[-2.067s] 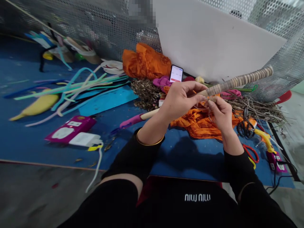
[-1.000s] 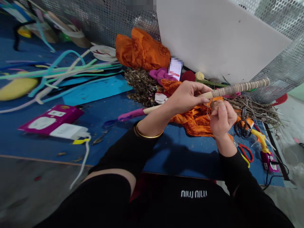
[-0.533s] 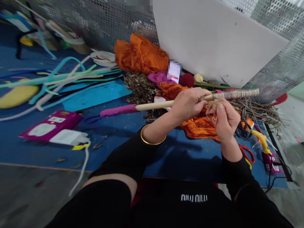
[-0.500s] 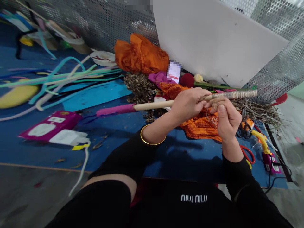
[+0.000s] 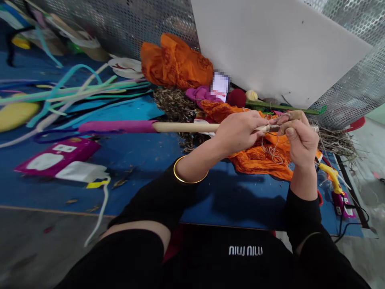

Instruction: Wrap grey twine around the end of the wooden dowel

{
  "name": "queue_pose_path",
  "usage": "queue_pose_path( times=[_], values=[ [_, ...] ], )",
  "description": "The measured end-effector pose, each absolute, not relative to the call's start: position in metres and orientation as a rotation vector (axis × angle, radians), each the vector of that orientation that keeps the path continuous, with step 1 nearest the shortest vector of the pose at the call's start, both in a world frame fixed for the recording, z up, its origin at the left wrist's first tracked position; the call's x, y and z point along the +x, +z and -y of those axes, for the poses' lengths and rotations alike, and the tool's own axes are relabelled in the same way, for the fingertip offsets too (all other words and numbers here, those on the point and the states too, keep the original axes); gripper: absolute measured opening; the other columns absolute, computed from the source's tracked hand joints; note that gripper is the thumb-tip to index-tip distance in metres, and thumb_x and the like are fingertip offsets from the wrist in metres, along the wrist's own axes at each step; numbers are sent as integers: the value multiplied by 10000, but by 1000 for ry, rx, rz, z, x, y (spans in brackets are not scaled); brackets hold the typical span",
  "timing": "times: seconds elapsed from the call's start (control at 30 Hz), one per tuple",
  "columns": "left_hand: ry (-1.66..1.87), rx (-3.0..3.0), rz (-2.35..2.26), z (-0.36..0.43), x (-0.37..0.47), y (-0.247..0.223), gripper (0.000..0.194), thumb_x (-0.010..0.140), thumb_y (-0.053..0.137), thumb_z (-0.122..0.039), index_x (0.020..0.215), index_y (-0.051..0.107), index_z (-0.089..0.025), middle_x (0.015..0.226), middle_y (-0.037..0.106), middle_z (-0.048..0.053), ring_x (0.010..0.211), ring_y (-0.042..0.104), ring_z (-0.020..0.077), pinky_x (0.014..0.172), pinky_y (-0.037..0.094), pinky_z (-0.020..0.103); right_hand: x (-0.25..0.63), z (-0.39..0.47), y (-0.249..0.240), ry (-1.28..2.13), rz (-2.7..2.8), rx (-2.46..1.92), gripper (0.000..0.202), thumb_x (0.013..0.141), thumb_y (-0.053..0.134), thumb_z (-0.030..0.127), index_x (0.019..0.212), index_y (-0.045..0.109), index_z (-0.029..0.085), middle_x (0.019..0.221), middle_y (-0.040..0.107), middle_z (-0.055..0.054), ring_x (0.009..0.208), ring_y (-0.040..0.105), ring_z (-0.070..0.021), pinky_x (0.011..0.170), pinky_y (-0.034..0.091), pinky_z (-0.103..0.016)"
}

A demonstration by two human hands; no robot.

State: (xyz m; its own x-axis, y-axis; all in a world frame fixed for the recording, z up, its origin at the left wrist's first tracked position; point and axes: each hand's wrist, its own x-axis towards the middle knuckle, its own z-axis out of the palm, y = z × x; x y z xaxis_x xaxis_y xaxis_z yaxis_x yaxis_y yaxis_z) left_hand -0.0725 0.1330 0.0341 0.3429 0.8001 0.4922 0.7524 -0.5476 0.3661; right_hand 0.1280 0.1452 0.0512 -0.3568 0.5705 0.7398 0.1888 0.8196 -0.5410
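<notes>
A pale wooden stick [image 5: 186, 127] lies nearly level across my view. Its left end is wrapped in magenta material [image 5: 120, 127]; pale string is wound around its right part. My left hand [image 5: 239, 127] is closed over the stick near the middle, palm down. My right hand [image 5: 302, 136] is closed at the wound part, thumb against curled fingers, pinching string; the fingers hide much of the winding. Loose string [image 5: 273, 152] hangs in loops below the stick, between the hands. Orange cloth [image 5: 255, 160] lies on the table beneath them.
On the blue table [image 5: 168, 192] are pipe cleaners [image 5: 72, 90], a purple packet [image 5: 60, 156], dry plant matter [image 5: 171, 104] and bundled orange cloth [image 5: 177, 62]. A yellow glue gun [image 5: 332, 176] with cables lies right. A white board [image 5: 270, 48] leans behind, near a phone [image 5: 220, 86].
The stick has shifted left and levelled out. My right hand has moved right and up, from below the stick to around its wound part. Loose string now shows more below.
</notes>
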Motion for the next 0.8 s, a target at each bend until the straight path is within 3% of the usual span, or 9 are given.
queue_pose_path(
  times=[0.3,0.67,0.8],
  values=[
    [1012,2700,-1513,-128,-73,36,300,938,527,-218,1109,762,-148,1043,782,106,890,733,237,698,507,312,125,-148,47,442,1959,-578,424,995,557,579,759,692,253,1066,619,-67,1088,647,-229,1028,599,-468],
    [1111,2863,-1512,-128,-68,30,340,1018,467,-251,1273,685,-194,931,789,73,783,725,210,603,439,289,128,-144,52,425,1943,-676,416,1015,556,518,722,666,243,1084,627,-44,1129,612,-212,1138,527,-473],
    [1088,2964,-1496,-128,-67,28,304,1041,454,-233,1199,713,-219,957,790,61,764,705,194,572,392,291,126,-144,51,431,1949,-701,424,1009,562,527,715,664,238,1097,640,-48,1124,625,-211,1138,527,-475]
  ],
)
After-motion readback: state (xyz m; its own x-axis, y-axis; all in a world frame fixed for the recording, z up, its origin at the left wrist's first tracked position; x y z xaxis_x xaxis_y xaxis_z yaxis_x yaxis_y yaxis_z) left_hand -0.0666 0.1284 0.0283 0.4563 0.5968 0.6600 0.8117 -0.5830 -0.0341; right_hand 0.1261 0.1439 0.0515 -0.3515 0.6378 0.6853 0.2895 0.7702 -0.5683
